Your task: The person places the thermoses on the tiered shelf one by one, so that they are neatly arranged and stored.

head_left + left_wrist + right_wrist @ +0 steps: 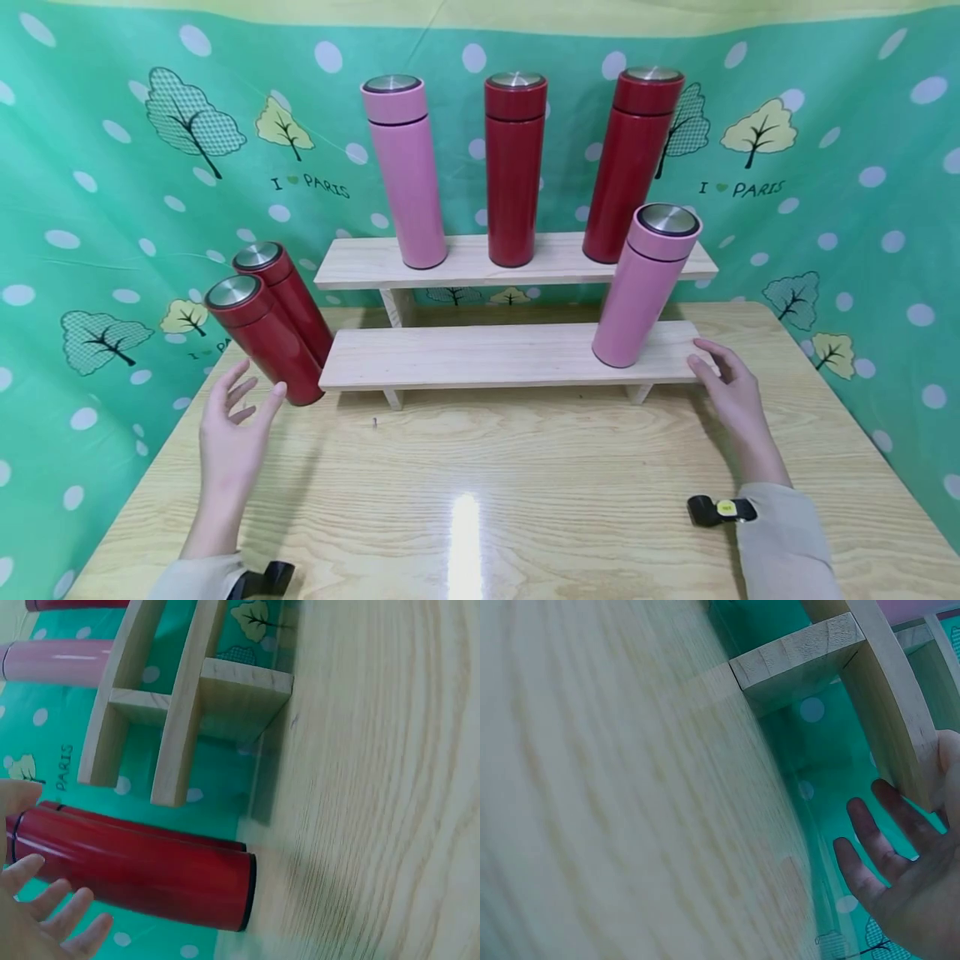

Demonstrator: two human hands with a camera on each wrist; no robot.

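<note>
My left hand (234, 437), fingers spread and thumb apart, is beside the front red thermos flask (273, 350), holding nothing. A second red flask (296, 292) stands right behind that one, left of the wooden two-step rack. At the right end of the rack's lower shelf (465, 354) is my right hand (731, 392), its fingertips at the shelf's end and its other fingers loosely spread in the right wrist view. Whether it presses the wood I cannot tell. Nearest to it, a pink flask (647, 287) stands upright on that shelf.
On the upper shelf (465, 250) stand a pink flask (408, 179), a red flask (515, 175) and another red flask (632, 171), spaced apart. The rack rests on a light wooden table (525, 467). A green dotted cloth (862, 208) hangs behind and at both sides.
</note>
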